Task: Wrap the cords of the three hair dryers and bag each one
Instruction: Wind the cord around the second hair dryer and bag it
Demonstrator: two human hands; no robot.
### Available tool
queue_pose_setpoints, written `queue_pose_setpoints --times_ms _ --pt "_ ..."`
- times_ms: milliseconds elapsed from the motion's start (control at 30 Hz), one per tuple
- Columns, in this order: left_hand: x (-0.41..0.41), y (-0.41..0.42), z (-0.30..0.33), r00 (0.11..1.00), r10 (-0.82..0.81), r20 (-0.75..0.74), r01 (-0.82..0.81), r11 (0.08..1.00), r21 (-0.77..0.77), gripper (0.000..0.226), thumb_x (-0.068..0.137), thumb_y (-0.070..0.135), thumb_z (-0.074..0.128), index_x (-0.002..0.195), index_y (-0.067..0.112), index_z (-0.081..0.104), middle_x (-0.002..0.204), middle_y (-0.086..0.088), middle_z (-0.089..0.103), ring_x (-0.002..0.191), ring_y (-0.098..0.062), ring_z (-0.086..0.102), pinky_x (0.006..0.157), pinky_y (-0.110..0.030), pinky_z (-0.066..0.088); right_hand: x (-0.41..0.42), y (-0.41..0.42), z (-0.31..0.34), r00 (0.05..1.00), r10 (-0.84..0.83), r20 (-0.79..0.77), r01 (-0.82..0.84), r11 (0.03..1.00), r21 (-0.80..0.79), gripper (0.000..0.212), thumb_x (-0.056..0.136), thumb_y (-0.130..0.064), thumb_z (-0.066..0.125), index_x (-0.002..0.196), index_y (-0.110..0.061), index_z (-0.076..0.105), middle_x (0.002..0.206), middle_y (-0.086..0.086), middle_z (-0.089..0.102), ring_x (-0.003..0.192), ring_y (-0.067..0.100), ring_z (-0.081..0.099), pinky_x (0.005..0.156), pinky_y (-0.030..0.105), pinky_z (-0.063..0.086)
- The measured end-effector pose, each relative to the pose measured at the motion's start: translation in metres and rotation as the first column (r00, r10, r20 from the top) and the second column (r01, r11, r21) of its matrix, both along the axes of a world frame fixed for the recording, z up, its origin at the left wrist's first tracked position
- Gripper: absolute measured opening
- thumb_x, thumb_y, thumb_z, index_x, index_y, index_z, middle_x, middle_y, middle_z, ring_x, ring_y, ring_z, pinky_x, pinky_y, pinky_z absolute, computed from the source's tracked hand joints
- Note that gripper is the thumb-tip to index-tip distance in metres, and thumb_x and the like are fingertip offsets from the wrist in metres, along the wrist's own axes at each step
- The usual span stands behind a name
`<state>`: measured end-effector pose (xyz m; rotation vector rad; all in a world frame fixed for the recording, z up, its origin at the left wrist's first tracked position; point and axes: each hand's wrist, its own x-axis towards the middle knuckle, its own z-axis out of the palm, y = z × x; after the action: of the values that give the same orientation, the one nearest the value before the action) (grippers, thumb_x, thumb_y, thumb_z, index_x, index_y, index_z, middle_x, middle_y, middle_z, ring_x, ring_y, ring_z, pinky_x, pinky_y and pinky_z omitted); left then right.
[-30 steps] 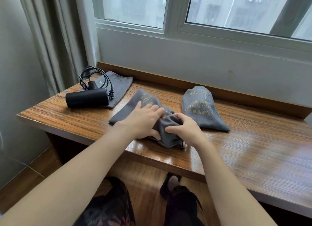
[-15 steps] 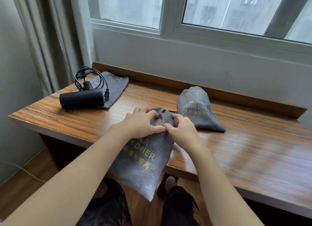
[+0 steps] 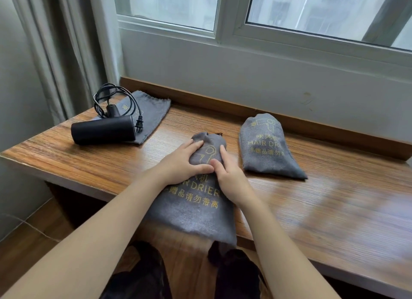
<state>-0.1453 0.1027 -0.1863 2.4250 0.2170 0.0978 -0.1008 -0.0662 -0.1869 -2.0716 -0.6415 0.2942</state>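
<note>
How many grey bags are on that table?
3: one under both hands at the front edge, one filled to its right, one flat under the black hair dryer, far left.

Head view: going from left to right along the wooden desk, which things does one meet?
Black cylindrical hair dryer with its coiled black cord → flat empty grey cloth bag beneath it → filled grey cloth bag under both hands → second filled grey bag.

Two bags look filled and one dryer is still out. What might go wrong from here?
1. The middle bag overhangs the table edge; if both hands lift off, it may slide to the floor.
2. The loose cord on the black dryer is only roughly looped and may snag when bagged.
3. That dryer sits on the empty bag, so pulling the bag could roll it off.
</note>
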Motion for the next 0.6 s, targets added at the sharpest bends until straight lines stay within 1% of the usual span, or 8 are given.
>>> queue_pose_setpoints --times_ms 67,133,233,367,467,533,600 --pt "0.012 0.004 -0.004 0.999 0.025 0.024 -0.025 1.000 0.018 0.096 0.078 0.066 0.065 0.155 0.031 0.021 0.164 0.007 0.010 0.150 -0.011 0.014 0.118 -0.033 0.017 0.009 0.012 -0.006 0.999 -0.033 0.029 0.032 0.999 0.031 0.057 0.107 -0.031 0.037 0.158 -0.018 0.017 0.166 0.002 0.015 0.152 0.013 0.010 0.122 0.029 0.010" --pt "0.025 0.009 -0.006 0.999 0.044 0.027 -0.045 0.998 0.039 0.096 0.077 0.069 0.063 0.155 0.032 0.021 0.165 0.006 0.009 0.150 -0.012 0.014 0.119 -0.035 0.018 0.021 0.022 -0.013 0.998 -0.055 0.030 0.053 0.996 0.072 0.055 0.107 -0.030 0.036 0.158 -0.019 0.018 0.166 0.002 0.016 0.152 0.012 0.010 0.123 0.031 0.010" --pt "0.046 0.019 -0.008 0.997 0.066 0.044 -0.068 0.997 0.043 0.096 0.076 0.071 0.063 0.154 0.035 0.023 0.165 0.007 0.011 0.149 -0.012 0.017 0.120 -0.037 0.020 0.041 0.032 -0.022 0.994 -0.095 0.045 0.090 0.991 0.100 0.054 0.107 -0.033 0.034 0.157 -0.021 0.019 0.165 0.000 0.018 0.152 0.011 0.013 0.123 0.029 0.011" --pt "0.078 0.033 -0.011 0.994 0.066 0.082 -0.067 0.998 0.007 0.097 0.072 0.073 0.065 0.153 0.036 0.027 0.164 0.008 0.015 0.148 -0.011 0.020 0.118 -0.035 0.022 0.071 0.047 -0.026 0.984 -0.132 0.117 0.123 0.989 0.081 0.053 0.107 -0.033 0.031 0.157 -0.020 0.020 0.165 0.001 0.020 0.152 0.013 0.015 0.118 0.025 0.012" --pt "0.105 0.042 -0.011 0.993 0.058 0.104 -0.058 0.998 -0.002 0.094 0.074 0.069 0.068 0.152 0.034 0.030 0.163 0.010 0.018 0.148 -0.008 0.020 0.118 -0.033 0.021 0.097 0.058 -0.029 0.978 -0.144 0.151 0.133 0.988 0.084 0.053 0.107 -0.034 0.029 0.157 -0.019 0.020 0.165 0.002 0.020 0.152 0.014 0.015 0.116 0.023 0.014" --pt "0.124 0.050 -0.013 0.992 0.059 0.114 -0.056 0.998 -0.029 0.099 0.069 0.073 0.068 0.152 0.034 0.032 0.162 0.012 0.019 0.147 -0.007 0.022 0.119 -0.031 0.021 0.116 0.065 -0.031 0.971 -0.161 0.178 0.150 0.986 0.074 0.052 0.107 -0.034 0.028 0.157 -0.019 0.021 0.164 0.002 0.021 0.151 0.016 0.018 0.116 0.025 0.016" --pt "0.142 0.058 -0.015 0.990 0.069 0.125 -0.063 0.997 -0.053 0.104 0.062 0.078 0.066 0.151 0.035 0.033 0.162 0.012 0.021 0.147 -0.007 0.023 0.120 -0.031 0.021 0.133 0.073 -0.033 0.962 -0.182 0.204 0.173 0.983 0.058 0.052 0.107 -0.036 0.028 0.157 -0.022 0.022 0.163 0.002 0.024 0.150 0.019 0.022 0.116 0.030 0.020"
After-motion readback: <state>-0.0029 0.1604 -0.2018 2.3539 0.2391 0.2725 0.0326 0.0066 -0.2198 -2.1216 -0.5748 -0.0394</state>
